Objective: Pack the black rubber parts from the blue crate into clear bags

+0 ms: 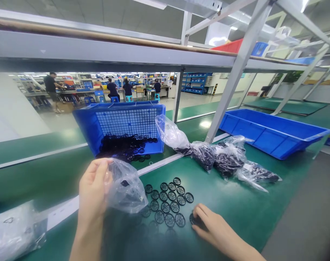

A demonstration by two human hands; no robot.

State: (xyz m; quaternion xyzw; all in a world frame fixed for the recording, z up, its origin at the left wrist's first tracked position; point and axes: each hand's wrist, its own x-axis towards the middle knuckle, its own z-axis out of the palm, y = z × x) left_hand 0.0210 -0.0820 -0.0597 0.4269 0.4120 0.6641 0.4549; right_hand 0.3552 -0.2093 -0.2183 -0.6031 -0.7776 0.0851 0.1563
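My left hand [95,185] pinches the top of a clear plastic bag [128,190], which hangs over the green table with a small dark piece showing inside. My right hand [215,230] is low on the right, its fingers curled over a black ring-shaped part [194,219] on the table. Between the hands, several black spoked rings [171,196] lie flat in rough rows. Behind them a blue bin [91,127] rests on its side, its opening facing me, with a heap of black rings [121,146] spilling out at its lower edge.
Filled clear bags [228,161] lie in a row right of the tipped bin. A blue tray [273,134] stands at the back right. More plastic bags [14,232] are at the lower left. A metal post [235,78] and shelf beam cross above. People sit and stand far behind.
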